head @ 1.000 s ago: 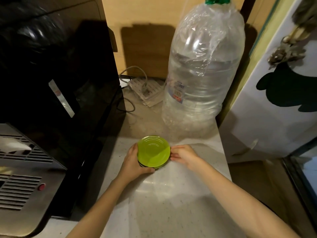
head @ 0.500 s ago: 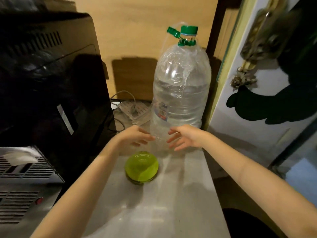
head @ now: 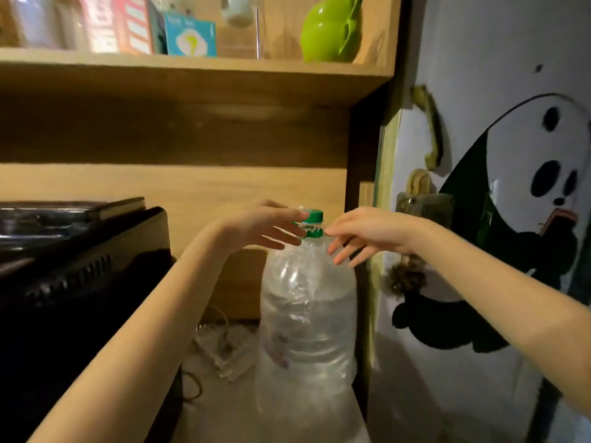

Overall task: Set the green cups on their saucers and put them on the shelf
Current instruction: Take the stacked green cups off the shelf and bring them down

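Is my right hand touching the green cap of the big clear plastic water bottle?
Cannot tell. In the head view the right hand has a fingertip meeting the green cap edge in the image, but depth is unclear.

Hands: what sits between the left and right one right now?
In the head view, the bottle's green cap sits between the left hand and right hand, both open.

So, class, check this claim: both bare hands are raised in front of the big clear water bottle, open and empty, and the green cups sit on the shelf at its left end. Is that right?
Not quite. In the head view the green cups sit at the right end of the shelf, not the left. The rest holds: the left hand and right hand are open and empty in front of the water bottle.
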